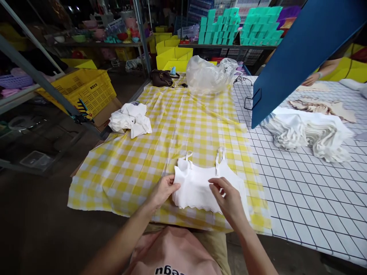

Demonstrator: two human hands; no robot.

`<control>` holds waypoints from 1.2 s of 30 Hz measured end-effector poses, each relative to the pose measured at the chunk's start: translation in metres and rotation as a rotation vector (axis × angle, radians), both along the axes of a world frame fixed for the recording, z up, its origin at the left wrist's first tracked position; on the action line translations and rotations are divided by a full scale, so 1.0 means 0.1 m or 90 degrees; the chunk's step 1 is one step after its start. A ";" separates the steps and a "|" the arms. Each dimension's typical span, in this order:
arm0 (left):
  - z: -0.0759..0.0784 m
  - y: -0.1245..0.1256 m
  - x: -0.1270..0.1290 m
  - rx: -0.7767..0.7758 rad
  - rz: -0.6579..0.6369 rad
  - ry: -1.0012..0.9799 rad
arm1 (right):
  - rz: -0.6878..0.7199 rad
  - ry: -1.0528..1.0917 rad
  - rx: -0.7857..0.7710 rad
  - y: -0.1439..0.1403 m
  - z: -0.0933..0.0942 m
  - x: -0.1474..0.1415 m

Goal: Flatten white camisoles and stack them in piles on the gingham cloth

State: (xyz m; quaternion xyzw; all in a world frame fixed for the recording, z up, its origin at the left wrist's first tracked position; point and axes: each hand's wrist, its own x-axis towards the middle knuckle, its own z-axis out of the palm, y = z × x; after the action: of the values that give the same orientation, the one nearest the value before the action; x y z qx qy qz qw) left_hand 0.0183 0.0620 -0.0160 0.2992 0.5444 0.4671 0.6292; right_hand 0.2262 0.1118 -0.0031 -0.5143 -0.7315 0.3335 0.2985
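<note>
A white camisole top [200,182] is laid flat, straps away from the person, on the yellow checked cloth [137,168] that covers the near part of the table [309,198]. Its left edge is pinched by the left hand [164,190], whose grip is closed on the fabric at mid-height. The right hand [229,198] is rested on the garment's right half with the fingers spread and nothing enclosed, so that grip is open.

Trouble could arise from the uneven hold: with only one side gripped, the thin fabric may be dragged sideways and creased under the right palm, or the scalloped hem may be bunched. The loose checked cloth could also be pulled along and wrinkled beneath it. The straps lie free and could be caught in a fold.

A crumpled white garment [130,119] is left well apart at the far left, a clear plastic bag [209,74] at the far end, and a stack of white garments [309,133] to the right under a blue board [301,49].
</note>
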 end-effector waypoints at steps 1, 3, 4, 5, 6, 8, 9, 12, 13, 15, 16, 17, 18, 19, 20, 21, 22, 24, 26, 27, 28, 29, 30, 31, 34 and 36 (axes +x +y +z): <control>0.04 0.00 0.02 0.016 -0.021 0.012 | 0.029 0.025 0.010 -0.02 0.04 -0.11; 0.13 -0.02 0.06 0.049 -0.061 0.033 | 0.072 0.058 0.034 -0.04 0.12 -0.29; 0.16 -0.02 0.08 0.061 -0.078 0.043 | 0.088 0.068 0.043 -0.05 0.16 -0.36; 0.20 -0.03 0.10 0.070 -0.094 0.055 | 0.101 0.076 0.051 -0.05 0.19 -0.42; 0.24 -0.04 0.12 0.077 -0.107 0.070 | 0.113 0.081 0.054 -0.04 0.22 -0.47; 0.30 -0.05 0.14 0.089 -0.127 0.110 | 0.128 0.082 0.055 -0.03 0.26 -0.53; 0.32 -0.05 0.15 0.096 -0.135 0.131 | 0.131 0.079 0.053 -0.02 0.28 -0.55; 0.38 -0.05 0.15 0.125 -0.151 0.183 | 0.131 0.072 0.035 -0.01 0.30 -0.56; 0.38 -0.05 0.15 0.130 -0.154 0.195 | 0.131 0.071 0.030 0.00 0.31 -0.56; 0.39 -0.05 0.15 0.131 -0.159 0.219 | 0.127 0.067 0.022 0.00 0.30 -0.55; 0.38 -0.04 0.16 0.129 -0.160 0.229 | 0.122 0.065 0.019 -0.01 0.30 -0.54; 0.38 -0.04 0.16 0.126 -0.162 0.235 | 0.116 0.063 0.014 -0.01 0.31 -0.54; 0.37 -0.04 0.16 0.125 -0.163 0.236 | 0.110 0.064 0.007 -0.01 0.31 -0.53; 0.37 -0.03 0.16 0.126 -0.164 0.232 | 0.108 0.068 -0.003 -0.01 0.32 -0.52; 0.38 -0.03 0.16 0.128 -0.166 0.225 | 0.109 0.073 -0.016 -0.01 0.33 -0.52; 0.39 -0.03 0.16 0.131 -0.168 0.220 | 0.112 0.078 -0.029 -0.02 0.34 -0.52; 0.40 -0.02 0.17 0.133 -0.169 0.223 | 0.116 0.081 -0.042 -0.02 0.36 -0.52; 0.43 -0.03 0.17 0.133 -0.175 0.251 | 0.112 0.082 -0.061 -0.02 0.38 -0.52; 0.46 -0.03 0.16 0.130 -0.184 0.279 | 0.105 0.081 -0.082 -0.02 0.38 -0.52; 0.46 -0.04 0.16 0.128 -0.188 0.285 | 0.103 0.085 -0.097 -0.02 0.38 -0.52; 0.47 -0.05 0.16 0.128 -0.191 0.282 | 0.103 0.091 -0.113 -0.02 0.38 -0.51; 0.46 -0.05 0.16 0.128 -0.193 0.275 | 0.103 0.099 -0.130 -0.01 0.38 -0.51; 0.46 -0.05 0.15 0.128 -0.193 0.267 | 0.106 0.106 -0.146 -0.01 0.38 -0.51; 0.45 -0.06 0.15 0.129 -0.193 0.258 | 0.107 0.113 -0.160 -0.01 0.38 -0.51; 0.44 -0.05 0.14 0.132 -0.196 0.243 | 0.112 0.125 -0.188 -0.01 0.40 -0.51; 0.45 -0.05 0.14 0.133 -0.202 0.247 | 0.110 0.129 -0.198 -0.02 0.39 -0.51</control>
State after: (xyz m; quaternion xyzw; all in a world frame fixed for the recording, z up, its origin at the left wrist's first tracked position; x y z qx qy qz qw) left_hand 0.0326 0.0574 0.0286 0.5283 0.5497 0.3502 0.5442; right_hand 0.1752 0.1101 0.0363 -0.4530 -0.6790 0.5170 0.2580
